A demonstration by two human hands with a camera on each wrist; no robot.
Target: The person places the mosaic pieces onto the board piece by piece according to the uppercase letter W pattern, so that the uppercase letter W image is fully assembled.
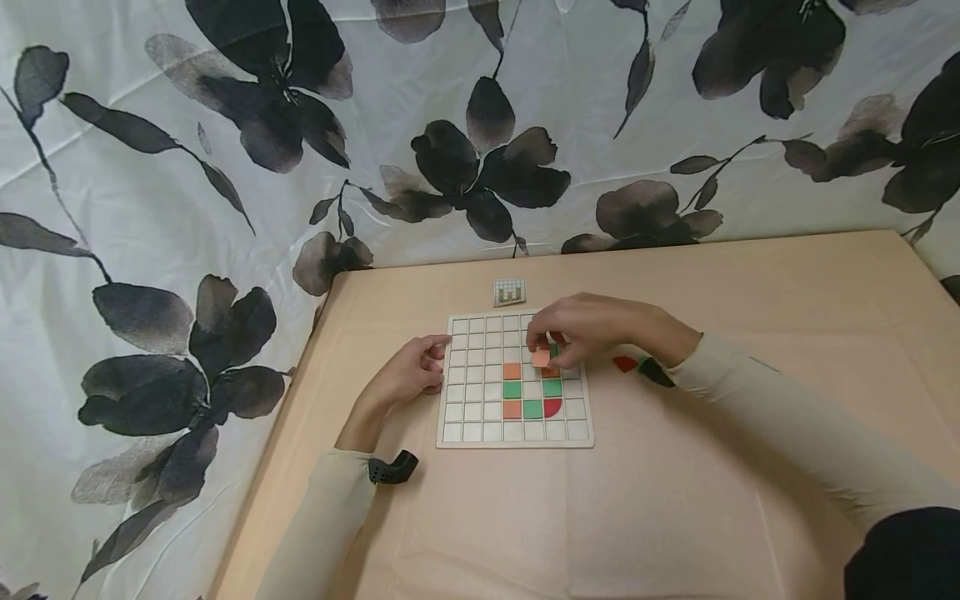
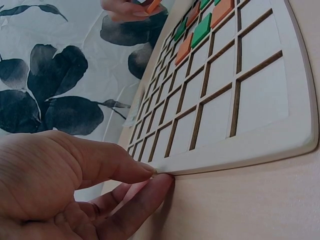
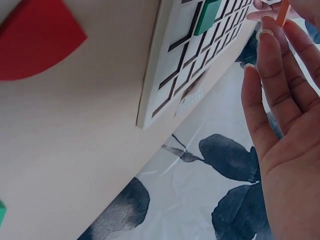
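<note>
A pale grid board (image 1: 472,392) lies on the table with several orange, green and red tiles set in its squares. At its left edge my left hand (image 1: 408,367) pinches the rim (image 2: 210,164), thumb on top and fingertips at the side, as the left wrist view shows. Above the board's right half, my right hand (image 1: 588,327) holds an orange tile (image 1: 541,358) between thumb and fingertips. That tile (image 3: 283,12) appears edge-on in the right wrist view. Beneath the right hand, some placed tiles are partly hidden.
Right of the board lie a loose red curved piece (image 1: 624,364) and a green piece (image 3: 2,212), partly cut off in the right wrist view. Behind the board is a small patterned card (image 1: 510,292). A flower-printed cloth (image 1: 480,108) hangs beyond the table's back edge.
</note>
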